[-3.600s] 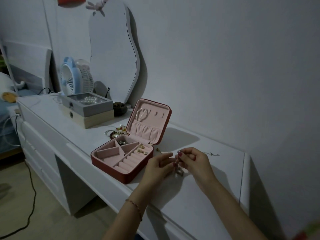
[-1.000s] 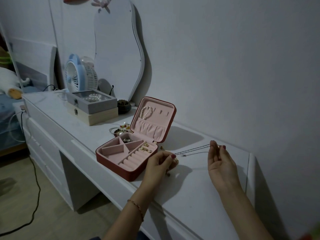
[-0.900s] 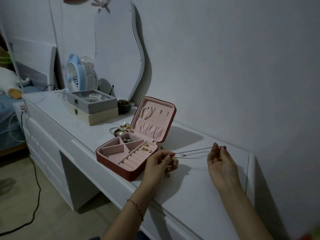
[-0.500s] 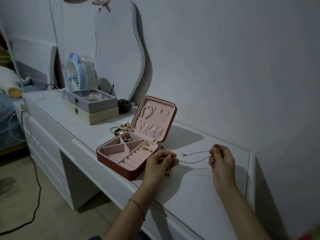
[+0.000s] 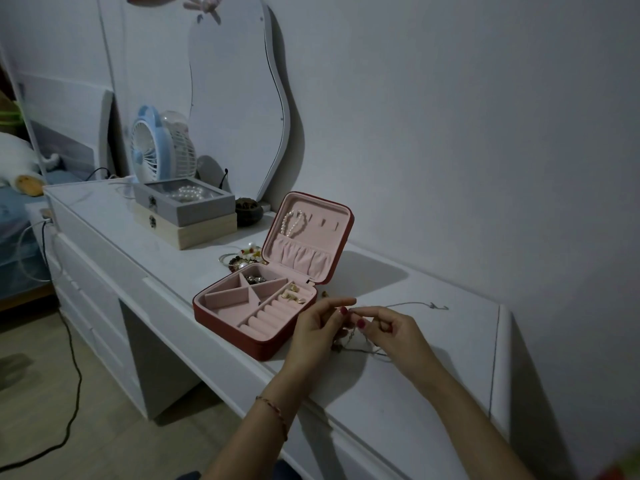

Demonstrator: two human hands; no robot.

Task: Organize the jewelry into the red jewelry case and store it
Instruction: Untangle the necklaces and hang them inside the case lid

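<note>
Fingertips point(image 5: 360, 323) of both hands had converged, pinching the thin chain point(image 5: 408, 304); open red jewelry case point(image 5: 242, 336) just beside left hand point(image 5: 317, 336)

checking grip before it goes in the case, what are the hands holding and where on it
Both the left hand and right hand pinch a thin chain necklace along its chain; its far end lies on the tabletop.

Jewelry case point(image 5: 256, 327) open on desk point(image 5: 415, 393), near front edge; lid upright at rear w/ pearl strand point(image 5: 293, 223) hung inside. Earrings point(image 5: 292, 295) in base, rear-right compartment. Behind-left of case: loose beads point(image 5: 244, 258), then two stacked boxes point(image 5: 185, 213); fan point(image 5: 152, 147) behind those. Mirror point(image 5: 239, 98) leans on wall. Both hands point(image 5: 318, 330) point(image 5: 388, 330) just right of case, chain point(image 5: 408, 304) trailing right on desk.
</note>
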